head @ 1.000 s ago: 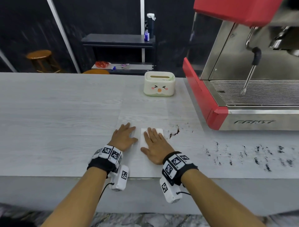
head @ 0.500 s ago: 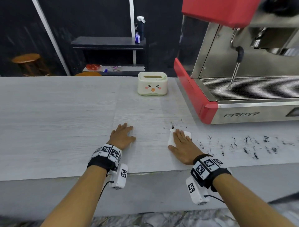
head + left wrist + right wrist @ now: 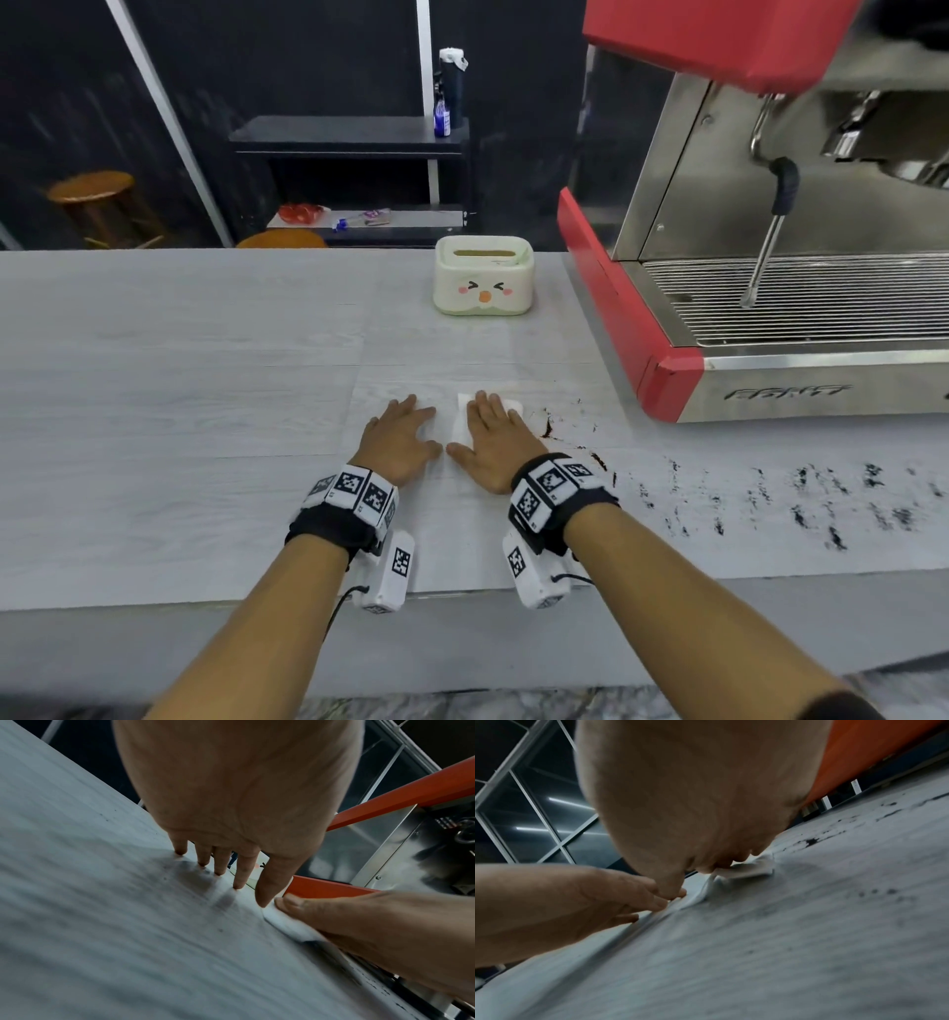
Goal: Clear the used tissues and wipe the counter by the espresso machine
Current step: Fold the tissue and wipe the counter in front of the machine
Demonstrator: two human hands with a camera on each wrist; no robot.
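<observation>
Hands are both flat on the counter (image 3: 179, 411), side by side: the right hand (image 3: 490, 442) presses a folded white tissue (image 3: 462, 426) down with straight fingers, the left hand (image 3: 400, 442) lies open just beside it, thumbs nearly touching. Dark coffee grounds (image 3: 770, 493) are smeared to the right, in front of the espresso machine (image 3: 770, 308); a duck-faced tissue box (image 3: 482, 280) sits further back.

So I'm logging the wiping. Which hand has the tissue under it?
The right hand: it presses flat on the white tissue. The left hand rests on bare counter beside it.
</observation>
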